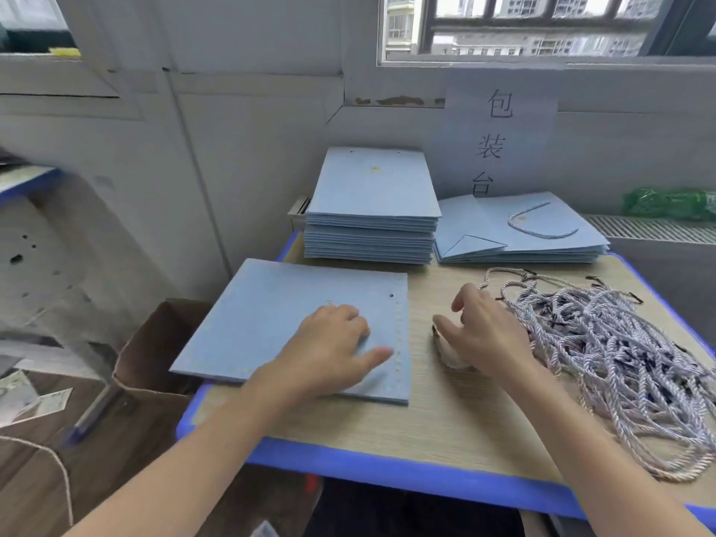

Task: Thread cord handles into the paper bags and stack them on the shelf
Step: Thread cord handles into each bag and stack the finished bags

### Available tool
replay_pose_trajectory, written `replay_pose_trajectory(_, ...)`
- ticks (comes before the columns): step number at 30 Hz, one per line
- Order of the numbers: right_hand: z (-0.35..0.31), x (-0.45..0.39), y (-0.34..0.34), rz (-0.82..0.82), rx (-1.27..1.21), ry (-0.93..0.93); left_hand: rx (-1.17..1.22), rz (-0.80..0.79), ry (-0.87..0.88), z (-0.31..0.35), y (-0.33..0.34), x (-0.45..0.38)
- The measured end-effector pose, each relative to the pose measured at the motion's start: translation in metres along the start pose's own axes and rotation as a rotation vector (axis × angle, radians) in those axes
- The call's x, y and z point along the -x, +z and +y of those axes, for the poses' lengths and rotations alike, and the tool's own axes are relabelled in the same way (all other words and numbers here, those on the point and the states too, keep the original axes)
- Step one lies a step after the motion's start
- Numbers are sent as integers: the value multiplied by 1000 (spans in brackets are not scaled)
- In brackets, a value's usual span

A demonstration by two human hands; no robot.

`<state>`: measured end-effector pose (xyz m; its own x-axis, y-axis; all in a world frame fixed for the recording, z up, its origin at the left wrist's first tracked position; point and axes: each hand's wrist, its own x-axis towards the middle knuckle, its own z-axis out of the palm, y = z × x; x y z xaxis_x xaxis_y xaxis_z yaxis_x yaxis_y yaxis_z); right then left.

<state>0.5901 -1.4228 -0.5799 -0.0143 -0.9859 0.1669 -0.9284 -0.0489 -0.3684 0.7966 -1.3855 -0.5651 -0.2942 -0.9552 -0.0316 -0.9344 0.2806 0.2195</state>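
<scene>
1. Left hand [333,343]: fingers relaxed, resting flat on a blue paper bag [286,323] overhanging the bench's [387,432] left edge.
2. Right hand [484,335]: fingers loosely spread, holding nothing visible, beside the cord pile [604,350] along the right edge.
3. Unthreaded bag stack [372,211]: back edge.

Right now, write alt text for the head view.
A person's left hand presses a flat blue paper bag on a blue-edged table while the right hand reaches into a pile of twisted cord handles. Behind lie a stack of unthreaded bags and a lower stack of finished bags.
</scene>
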Motion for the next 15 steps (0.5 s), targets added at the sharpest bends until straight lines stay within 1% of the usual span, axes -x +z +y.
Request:
replay_pose_trajectory(2,0,4,-1,-29,111,9,-39,26,-110,15,12,0)
replay_pose_trajectory(4,1,6,0,-80,112,-25,-110,-4,-163,24,24,-2)
replay_pose_trajectory(7,2,7,2,-101,45,-97,-97,22,-152,26,32,-3)
replay_pose_trajectory(11,-2,10,6,-48,-1,-139,-27,95,-121,18,38,1)
replay_pose_trajectory(15,2,13,2,-107,-119,-163,41,194,-143,18,43,5)
